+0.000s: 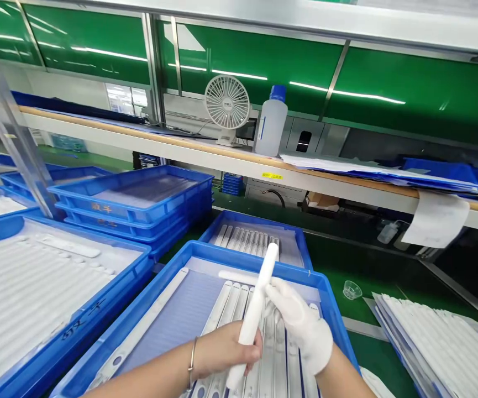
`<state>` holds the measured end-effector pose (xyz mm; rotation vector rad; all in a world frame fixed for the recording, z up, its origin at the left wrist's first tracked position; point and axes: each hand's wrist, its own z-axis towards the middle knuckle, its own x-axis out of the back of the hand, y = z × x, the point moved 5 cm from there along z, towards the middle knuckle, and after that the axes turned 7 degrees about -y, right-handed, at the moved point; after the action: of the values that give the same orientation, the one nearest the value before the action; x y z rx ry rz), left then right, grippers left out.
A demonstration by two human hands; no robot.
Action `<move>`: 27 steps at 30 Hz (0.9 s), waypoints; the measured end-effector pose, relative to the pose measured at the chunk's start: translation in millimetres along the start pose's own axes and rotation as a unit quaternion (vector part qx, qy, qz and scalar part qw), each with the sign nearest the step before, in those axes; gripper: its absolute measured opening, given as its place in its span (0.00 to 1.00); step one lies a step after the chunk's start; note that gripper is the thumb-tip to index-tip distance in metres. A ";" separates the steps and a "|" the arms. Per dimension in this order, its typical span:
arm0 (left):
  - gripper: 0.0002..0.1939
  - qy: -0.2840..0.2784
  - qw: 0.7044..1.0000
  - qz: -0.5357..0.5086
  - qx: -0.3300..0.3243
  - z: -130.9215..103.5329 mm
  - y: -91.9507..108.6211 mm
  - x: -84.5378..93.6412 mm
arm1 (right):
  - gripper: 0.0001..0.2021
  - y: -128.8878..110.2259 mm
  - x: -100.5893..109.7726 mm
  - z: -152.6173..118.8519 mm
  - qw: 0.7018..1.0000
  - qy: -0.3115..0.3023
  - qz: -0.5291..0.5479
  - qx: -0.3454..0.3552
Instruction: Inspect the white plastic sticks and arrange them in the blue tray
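Head view: the left hand (pixel 225 349) grasps the near half of 1 white bar (pixel 253 318) over the near blue tray (pixel 335 307); the gloved right hand (pixel 294 319) meets its right side, grip unclear. Support it steadily, clear of the strips (pixel 279 359) below.

The left hand (pixel 231 349) curls its fingers around the lower part of a white bar (pixel 257 309); the gloved right hand (pixel 300 323) has its fingertips at the bar's side, farther up. Beneath the fingers, strips (pixel 268 354) lie side by side in a tray (pixel 337 307). Beyond and left of the left fingers sits a stack of trays (pixel 180 215); beyond the fingers, a fan (pixel 227 104) and a bottle (pixel 271 128) stand on a shelf (pixel 159 150). Right of the gloved fingers lies a cup (pixel 352 290).
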<state>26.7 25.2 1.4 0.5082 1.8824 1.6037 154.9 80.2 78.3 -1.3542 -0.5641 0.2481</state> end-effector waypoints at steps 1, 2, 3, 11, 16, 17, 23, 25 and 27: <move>0.26 0.000 1.000 -0.016 0.001 0.0 -0.7 -1.1 | 0.15 2.5 -10.0 5.5 0.999 -0.018 0.033 0.000; 0.27 0.011 0.999 -0.043 0.003 0.7 -1.6 -0.5 | 0.15 6.9 -17.0 9.9 0.997 -0.035 0.067 -0.010; 0.28 0.031 0.996 -0.078 0.003 2.0 -2.4 1.6 | 0.15 12.6 -20.8 13.3 0.993 -0.042 0.104 -0.023; 0.19 0.092 0.971 -0.219 -0.002 9.5 2.8 19.5 | 0.21 53.0 -7.6 18.9 0.982 0.036 0.161 -0.096; 0.17 0.075 0.971 -0.226 0.019 10.6 -2.7 12.9 | 0.19 44.4 -8.1 14.1 0.986 0.046 0.127 -0.096; 0.17 0.077 0.970 -0.230 0.022 10.8 -4.9 12.1 | 0.18 40.7 -7.9 13.2 0.989 0.047 0.109 -0.085; 0.16 0.113 0.949 -0.292 -0.022 10.7 -1.2 18.0 | 0.12 23.8 -14.9 7.0 0.999 0.020 0.015 -0.048; 0.16 0.132 0.941 -0.307 -0.049 9.7 5.3 22.4 | 0.17 20.8 -26.5 3.7 0.999 -0.007 0.018 -0.046; 0.14 0.146 0.934 -0.317 -0.070 8.8 10.1 25.9 | 0.23 18.9 -39.9 0.6 0.999 -0.022 0.017 -0.044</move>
<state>12.3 50.2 5.4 -0.3967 1.8493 1.3930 123.8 65.6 50.6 -1.4464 -0.5952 0.2842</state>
